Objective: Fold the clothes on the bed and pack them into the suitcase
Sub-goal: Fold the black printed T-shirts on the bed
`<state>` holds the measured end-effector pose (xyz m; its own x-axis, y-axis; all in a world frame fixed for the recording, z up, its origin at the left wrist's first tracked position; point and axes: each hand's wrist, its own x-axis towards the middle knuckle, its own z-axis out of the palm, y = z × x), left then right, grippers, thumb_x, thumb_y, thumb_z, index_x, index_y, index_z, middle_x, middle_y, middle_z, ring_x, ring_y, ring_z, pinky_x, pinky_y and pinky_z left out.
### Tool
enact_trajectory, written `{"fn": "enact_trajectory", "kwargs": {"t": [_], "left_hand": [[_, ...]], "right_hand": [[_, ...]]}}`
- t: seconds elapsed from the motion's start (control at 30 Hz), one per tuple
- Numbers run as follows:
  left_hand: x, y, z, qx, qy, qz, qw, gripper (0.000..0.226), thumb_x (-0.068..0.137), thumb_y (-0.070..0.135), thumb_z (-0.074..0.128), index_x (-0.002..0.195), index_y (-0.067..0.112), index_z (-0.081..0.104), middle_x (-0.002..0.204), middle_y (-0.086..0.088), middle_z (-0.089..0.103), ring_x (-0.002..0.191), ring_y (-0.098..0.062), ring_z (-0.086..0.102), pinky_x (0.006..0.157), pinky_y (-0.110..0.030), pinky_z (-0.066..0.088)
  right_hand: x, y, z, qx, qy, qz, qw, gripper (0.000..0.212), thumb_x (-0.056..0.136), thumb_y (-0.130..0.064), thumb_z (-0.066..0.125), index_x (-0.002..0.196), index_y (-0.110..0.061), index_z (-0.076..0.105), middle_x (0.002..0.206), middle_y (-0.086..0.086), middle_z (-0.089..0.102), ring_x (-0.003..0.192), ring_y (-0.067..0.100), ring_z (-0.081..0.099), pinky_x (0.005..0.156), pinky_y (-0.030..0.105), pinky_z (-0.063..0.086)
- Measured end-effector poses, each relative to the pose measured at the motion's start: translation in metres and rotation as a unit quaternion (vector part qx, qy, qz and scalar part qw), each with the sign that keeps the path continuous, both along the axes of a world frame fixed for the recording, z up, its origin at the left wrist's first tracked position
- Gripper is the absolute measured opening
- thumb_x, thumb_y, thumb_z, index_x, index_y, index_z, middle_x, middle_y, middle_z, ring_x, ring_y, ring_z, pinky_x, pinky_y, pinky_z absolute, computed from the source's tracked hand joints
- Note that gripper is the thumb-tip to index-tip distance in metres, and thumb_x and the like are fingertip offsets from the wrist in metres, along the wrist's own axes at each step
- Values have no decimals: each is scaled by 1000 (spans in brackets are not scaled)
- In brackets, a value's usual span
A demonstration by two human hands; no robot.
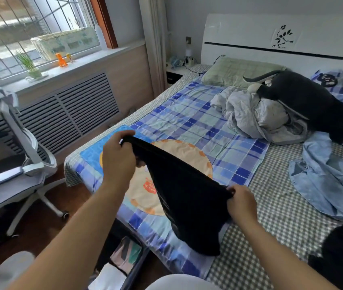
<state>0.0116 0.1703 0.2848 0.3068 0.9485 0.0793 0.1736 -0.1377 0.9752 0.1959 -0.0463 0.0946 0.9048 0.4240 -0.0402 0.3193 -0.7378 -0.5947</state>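
Meanwhile, left hand [118,158] and right hand [242,200] each pinched the limp, light black garment [179,189] by its top edge over the bed [281,216].

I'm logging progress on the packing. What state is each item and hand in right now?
Black garment: held up stretched between both hands, lower end on the bed.
Left hand: grips one corner.
Right hand: pinches the other corner.
Light blue shirt: crumpled, unfolded.
Grey garment: bunched, unfolded.
Suitcase: open beside the bed.
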Motion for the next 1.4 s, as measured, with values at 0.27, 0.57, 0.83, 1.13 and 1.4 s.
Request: {"fn": "enact_trajectory", "kwargs": {"t": [0.27, 0.57, 0.83, 1.13, 1.4], "left_hand": [[-107, 138, -49, -240, -190, 205, 930, 43, 95, 0, 23, 83, 19, 59, 52, -6, 52, 35, -16, 48, 43, -19, 44], [-260, 147, -237, -312, 233, 22, 921, 51, 90, -11, 19, 111, 4, 63, 68, -19, 57, 49, -23, 53, 42, -21, 45], [-270, 109, -226, -43, 372, -282, 883, 49, 90, -1, 43, 104, 35, 73, 101, 6, 72, 88, -18, 65, 65, -24, 47], [-229, 24, -155, 175, 195, -518, 814, 31, 97, 43, 61, 123, 27, 67, 112, 14, 61, 104, -6, 57, 90, -26, 48], [-227, 44, -140, -18, 177, -481, 858, 21, 102, 24, 56, 88, 34, 69, 87, 17, 70, 84, 4, 62, 69, -10, 42]], "right_hand": [[-1, -40, -23, -74, -23, -249, 965, 23, 99, -10, 46, 109, 5, 62, 124, 26, 52, 104, 42, 50, 87, 52, 47], [-167, 38, -61, 117, 143, -326, 927, 23, 98, 2, 31, 98, -8, 51, 102, 18, 59, 86, 31, 53, 77, 42, 43], [-279, 55, 17, 124, -9, -111, 986, 18, 105, -15, 47, 107, -20, 64, 94, -12, 63, 86, 6, 58, 71, 20, 43], [-341, 100, 61, 284, 148, -107, 941, 24, 106, -19, 46, 95, -34, 60, 80, -13, 59, 73, 6, 55, 69, 25, 46], [-346, 99, 61, 235, 119, -69, 962, 8, 89, -25, 74, 89, -27, 67, 62, -1, 45, 55, 6, 41, 53, 18, 37]]}}
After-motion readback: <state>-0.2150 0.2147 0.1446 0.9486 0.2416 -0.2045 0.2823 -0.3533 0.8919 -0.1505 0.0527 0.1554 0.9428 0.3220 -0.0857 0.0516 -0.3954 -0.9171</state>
